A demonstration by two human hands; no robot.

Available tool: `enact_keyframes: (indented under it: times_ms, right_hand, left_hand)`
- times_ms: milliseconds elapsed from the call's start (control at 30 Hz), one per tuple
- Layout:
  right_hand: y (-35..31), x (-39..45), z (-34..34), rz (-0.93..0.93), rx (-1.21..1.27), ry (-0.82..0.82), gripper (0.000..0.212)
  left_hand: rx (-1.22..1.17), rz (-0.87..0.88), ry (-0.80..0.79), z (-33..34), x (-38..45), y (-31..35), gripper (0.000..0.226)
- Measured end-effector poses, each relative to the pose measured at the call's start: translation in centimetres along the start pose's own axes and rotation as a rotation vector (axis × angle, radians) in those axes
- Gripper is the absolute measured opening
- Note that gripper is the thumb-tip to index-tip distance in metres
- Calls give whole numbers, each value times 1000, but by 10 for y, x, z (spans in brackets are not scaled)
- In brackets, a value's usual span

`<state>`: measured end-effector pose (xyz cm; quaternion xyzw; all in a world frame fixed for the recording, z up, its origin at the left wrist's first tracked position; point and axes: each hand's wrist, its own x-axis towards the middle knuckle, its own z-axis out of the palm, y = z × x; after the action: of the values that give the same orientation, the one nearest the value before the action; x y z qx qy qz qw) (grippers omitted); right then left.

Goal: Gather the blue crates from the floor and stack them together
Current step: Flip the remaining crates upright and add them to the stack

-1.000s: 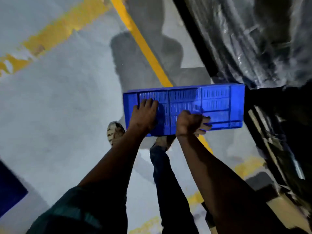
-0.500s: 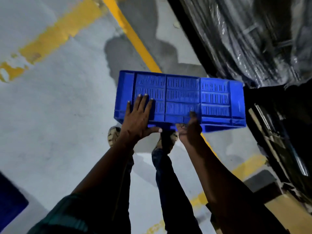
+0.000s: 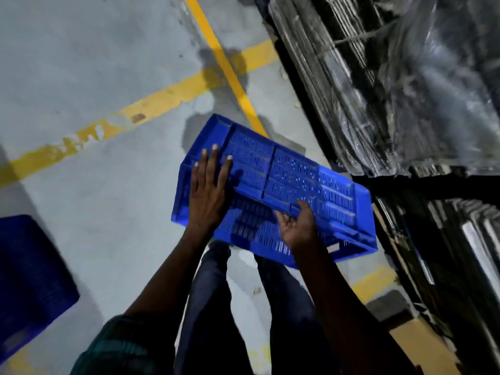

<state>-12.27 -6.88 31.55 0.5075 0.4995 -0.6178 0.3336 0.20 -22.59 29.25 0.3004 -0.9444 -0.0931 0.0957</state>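
Holding the carried crate (image 3: pixel 284 185) with the left hand (image 3: pixel 207 190) flat on top and the right hand (image 3: pixel 299 228) gripping its near wall, its long axis points away from the second crate (image 3: pixel 29 280), which sits on the floor (image 3: pixel 94 63) well apart beyond the left hand, the nearer one

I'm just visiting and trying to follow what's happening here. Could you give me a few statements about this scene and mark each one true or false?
1. Both hands are on the blue crate. True.
2. The left hand lies flat with its fingers spread on the crate. True.
3. The held crate rests flat on the floor. False: it is tilted and held above the floor.
4. The floor lines are white. False: the floor lines are yellow.
5. A second blue crate shows at the left edge. True.
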Motion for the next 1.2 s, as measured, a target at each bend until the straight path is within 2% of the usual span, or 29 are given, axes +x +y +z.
enact_keyframes:
  times_ms: [100, 167, 233, 300, 400, 467, 533, 600, 633, 700, 733, 800, 833, 933, 967, 1067, 1200]
  right_hand:
    - [-5, -64, -3, 8, 4, -71, 8]
    - [-12, -101, -3, 8, -3, -93, 13]
    - [-17, -135, -2, 7, -30, -115, 16]
    - [-23, -160, -3, -8, -92, -144, 20]
    - [-30, -191, -2, -22, -170, -201, 19]
    - [-37, -205, 1, -19, -228, -267, 14]
    - [-40, -223, 9, -5, -336, -351, 17]
    - [-47, -242, 11, 15, -418, -425, 33]
    - [-50, -252, 6, -15, -444, -488, 31]
    - [-56, -269, -8, -176, -545, -737, 9]
    - [-58, -274, -15, -243, -589, -838, 14]
    - [-60, -280, -15, -217, -596, -912, 16]
    - [-63, -284, -8, -197, -591, -923, 18]
    - [-61, -272, 24, -41, -472, -875, 78]
    - [-61, -270, 29, -36, -473, -856, 77]
    - [-57, -267, 34, -61, -561, -852, 34]
    - [-44, -253, 45, -140, -783, -827, 25]
  left_hand:
    - [-132, -108, 266, -60, -35, -14, 88]
    - [-214, -239, 356, -95, -50, -24, 94]
    - [-292, -361, 373, -132, -65, -32, 99]
    - [-380, -462, 343, -161, -73, -41, 95]
    - [-432, -553, 282, -204, -86, -44, 74]
    - [-482, -621, 331, -226, -92, -40, 56]
    - [-431, -676, 410, -246, -100, -35, 37]
    - [-299, -732, 455, -262, -110, -25, 26]
    - [-245, -757, 469, -268, -113, -21, 26]
    - [-174, -786, 498, -284, -123, -7, 35]
    - [-158, -795, 520, -292, -127, 1, 38]
    - [-142, -795, 582, -305, -134, 14, 30]
    - [-141, -801, 611, -310, -139, 23, 25]
    - [-159, -843, 650, -330, -149, 56, 28]
    - [-159, -853, 658, -336, -150, 65, 27]
    - [-107, -928, 709, -365, -158, 85, 22]
    - [-13, -1080, 810, -409, -173, 90, 18]
